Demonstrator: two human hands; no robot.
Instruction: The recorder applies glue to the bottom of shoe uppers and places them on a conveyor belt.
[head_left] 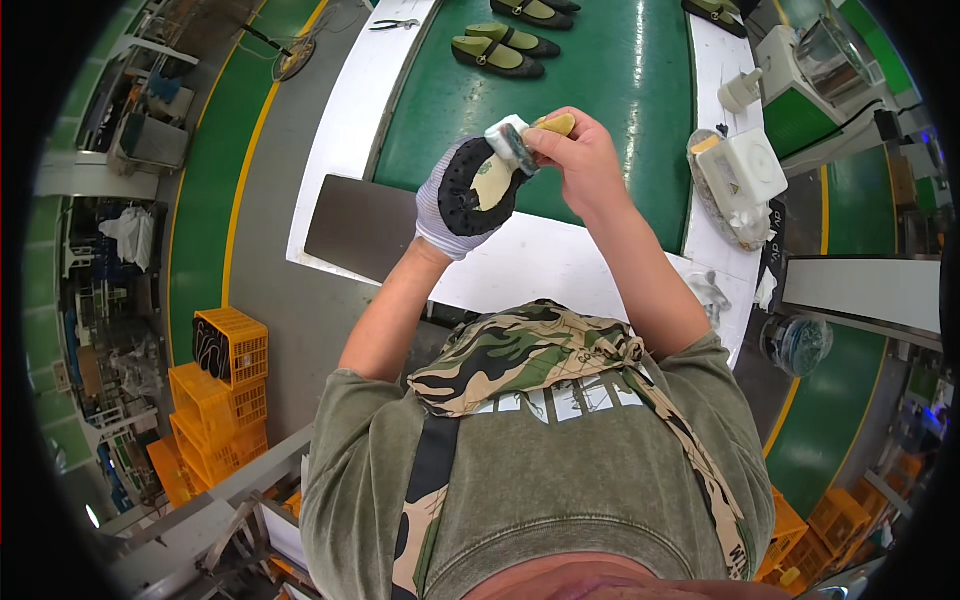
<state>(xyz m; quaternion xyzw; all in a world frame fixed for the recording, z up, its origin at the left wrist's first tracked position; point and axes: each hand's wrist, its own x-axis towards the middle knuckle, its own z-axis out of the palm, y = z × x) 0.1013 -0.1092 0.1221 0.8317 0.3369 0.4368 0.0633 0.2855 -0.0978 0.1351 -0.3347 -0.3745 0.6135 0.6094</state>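
My left hand (pixel 440 230), in a striped light-coloured glove, is wrapped round a black shoe upper (pixel 456 190). Its underside faces up, with gathered black edges round a pale inner sole. In my bare right hand (pixel 585 165) is a brush (pixel 556 124) with a yellowish handle, pinched between thumb and fingers. A pale, grey-blue head sits against the end of the upper; my fingers hide part of the brush. Both hands are over the near end of a green conveyor belt (pixel 590 130).
Dark shoes with green linings (pixel 498 58) stand farther up the belt. Pliers (pixel 394 24) lie on its white left border. A dark flat board (pixel 350 225) rests at the near left corner. At right are a white container (pixel 745 170) and a tray (pixel 705 195). Orange crates (pixel 225 400) are stacked at left.
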